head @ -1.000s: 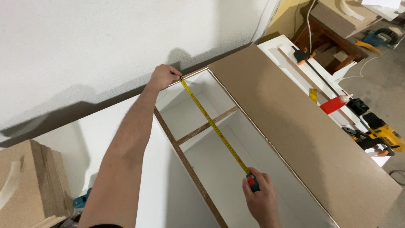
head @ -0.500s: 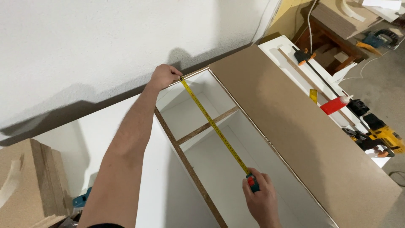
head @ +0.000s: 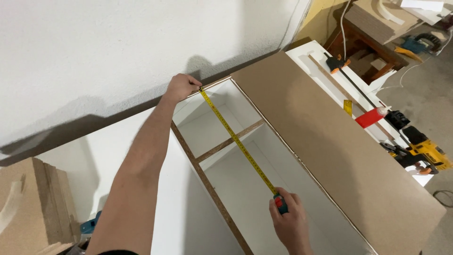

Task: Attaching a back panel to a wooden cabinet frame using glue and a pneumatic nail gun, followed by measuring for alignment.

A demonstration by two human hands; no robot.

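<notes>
My left hand point(head: 181, 87) reaches far out and presses the hooked end of a yellow tape measure blade point(head: 236, 139) against the far top edge of a white cabinet carcass point(head: 210, 186) lying on its back. My right hand point(head: 290, 222) holds the tape measure case point(head: 281, 204), teal and red, over the open cabinet. The blade runs diagonally across the opening, over a cross shelf point(head: 230, 140).
A brown hardboard panel point(head: 330, 141) covers the cabinet's right part. Beyond it lie a bar clamp point(head: 336, 63), a red glue bottle point(head: 373, 116) and a yellow power tool point(head: 427, 151). Stacked boards point(head: 33, 208) stand at left. A white wall point(head: 118, 47) is behind.
</notes>
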